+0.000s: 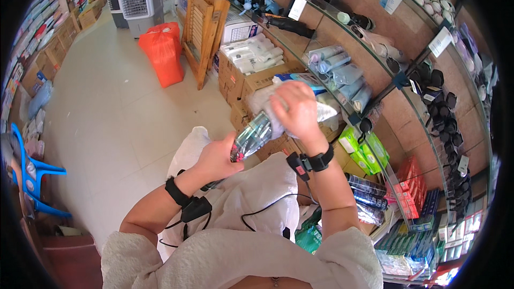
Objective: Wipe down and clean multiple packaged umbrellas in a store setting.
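My left hand (pixel 217 156) grips a long, shiny plastic-wrapped item (pixel 253 136), dark with some pink-red near the hand. It looks like a folded umbrella, though its exact kind is unclear. One dark end shows below the hand, over my lap. At the item's upper end, my right hand (pixel 297 108) holds a whitish cloth (pixel 261 98), slightly blurred, pressed against or around the wrapping. A corner of the cloth sticks out to the right of the fingers. Both wrists wear black straps with small devices and cables.
Cardboard boxes (pixel 231 76) with white wrapped rolls stand ahead, beside glass shelves (pixel 329 12) holding folded umbrellas (pixel 345 76). Green tissue packs (pixel 363 148) lie at right. Further off are a folded wooden frame (pixel 200 28), a red bag (pixel 164 54) and an air cooler (pixel 140 4). A blue chair (pixel 38 172) stands left.
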Motion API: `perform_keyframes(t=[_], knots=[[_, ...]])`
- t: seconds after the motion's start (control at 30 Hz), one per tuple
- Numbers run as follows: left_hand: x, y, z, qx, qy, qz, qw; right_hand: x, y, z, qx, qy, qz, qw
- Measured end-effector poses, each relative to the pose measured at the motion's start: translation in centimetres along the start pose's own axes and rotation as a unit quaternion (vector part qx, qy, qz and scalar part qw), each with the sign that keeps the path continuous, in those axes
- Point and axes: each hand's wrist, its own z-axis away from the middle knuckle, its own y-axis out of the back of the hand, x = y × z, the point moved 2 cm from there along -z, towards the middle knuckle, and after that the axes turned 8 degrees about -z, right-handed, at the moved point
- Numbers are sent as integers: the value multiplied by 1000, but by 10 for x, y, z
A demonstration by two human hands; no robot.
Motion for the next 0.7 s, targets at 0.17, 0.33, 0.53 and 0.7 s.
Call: perform_keyframes(t=[0.17,0.33,0.53,0.7], knots=[[-1,-6,7,1,-15,-70,997,54,-1,-4,-141,-321,-164,922],[-10,2,12,-17,-38,-3,999,55,-11,2,19,-435,-418,797],[-8,-5,9,-29,-62,232,970,77,-23,4,199,-413,-346,819],[-7,0,8,-40,-1,353,935,7,-19,-16,152,-237,-324,903]])
